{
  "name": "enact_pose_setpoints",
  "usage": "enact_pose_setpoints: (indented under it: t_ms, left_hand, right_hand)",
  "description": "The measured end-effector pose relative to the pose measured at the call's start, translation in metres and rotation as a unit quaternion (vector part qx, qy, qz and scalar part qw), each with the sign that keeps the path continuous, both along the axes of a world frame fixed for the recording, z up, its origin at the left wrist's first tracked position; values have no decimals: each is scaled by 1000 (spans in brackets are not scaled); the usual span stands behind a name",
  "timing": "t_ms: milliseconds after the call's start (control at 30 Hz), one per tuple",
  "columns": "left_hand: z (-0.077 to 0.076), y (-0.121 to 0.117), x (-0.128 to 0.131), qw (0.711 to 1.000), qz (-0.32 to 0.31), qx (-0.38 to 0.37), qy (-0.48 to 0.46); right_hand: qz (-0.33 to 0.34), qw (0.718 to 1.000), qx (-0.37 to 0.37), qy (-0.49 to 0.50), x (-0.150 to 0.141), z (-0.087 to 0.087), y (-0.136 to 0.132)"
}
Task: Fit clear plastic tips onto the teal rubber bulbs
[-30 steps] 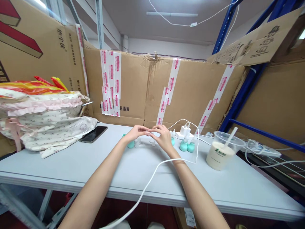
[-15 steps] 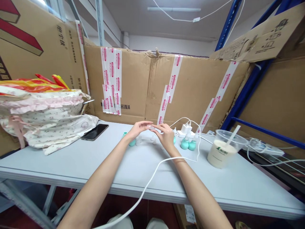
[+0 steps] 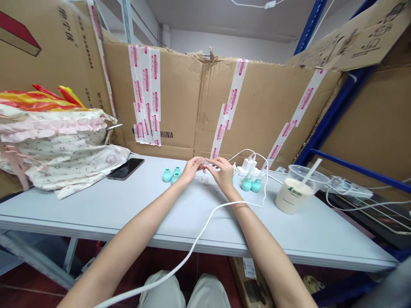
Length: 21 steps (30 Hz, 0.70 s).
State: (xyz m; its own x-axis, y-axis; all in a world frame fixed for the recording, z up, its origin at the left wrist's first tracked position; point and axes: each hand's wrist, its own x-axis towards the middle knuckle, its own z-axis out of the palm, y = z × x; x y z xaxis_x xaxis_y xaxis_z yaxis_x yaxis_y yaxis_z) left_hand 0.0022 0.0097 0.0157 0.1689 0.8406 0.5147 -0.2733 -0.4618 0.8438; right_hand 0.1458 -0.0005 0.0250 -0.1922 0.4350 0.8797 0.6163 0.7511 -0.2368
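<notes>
My left hand (image 3: 192,167) and my right hand (image 3: 222,172) meet above the middle of the table, fingers closed around a small clear plastic piece (image 3: 204,162). Its exact kind is too small to make out. Below the hands lie small whitish pieces (image 3: 206,180), partly hidden. Left of my left hand stand several teal rubber bulbs (image 3: 167,175) with open necks. To the right of my right hand, more teal bulbs (image 3: 246,184) carry clear tips. Another bulb is mostly covered by my right hand.
A white cable (image 3: 205,229) runs across the table's front and past my right forearm. A plastic drink cup (image 3: 293,194) with a straw stands at right. A white charger (image 3: 249,164) sits behind the bulbs. A phone (image 3: 126,168) and a floral cloth bag (image 3: 64,158) lie at left.
The view has tilted down a little. My hands have drawn closer together around the clear piece, and more teal bulbs show beside my left hand.
</notes>
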Motion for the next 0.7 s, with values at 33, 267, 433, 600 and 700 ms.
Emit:
enact_pose_setpoints:
  t_ms: [33, 267, 433, 600, 700]
  left_hand:
    - [-3, 2, 3, 1000, 3, -2, -19]
    - [-4, 3, 9, 998, -9, -38, -52]
    - [-2, -5, 11, 996, -10, -66, -58]
    - [-4, -5, 11, 995, 18, -53, -84]
    - [2, -4, 2, 995, 63, -35, -72]
  right_hand:
    - [7, 1000, -3, 4, 1, 0, 1]
    - [23, 998, -29, 43, 0, 3, 0]
    - [-2, 997, -44, 67, -5, 1, -4]
    - [-12, 997, -71, 6, -2, 14, -8]
    - [-31, 994, -100, -42, 15, 34, -12]
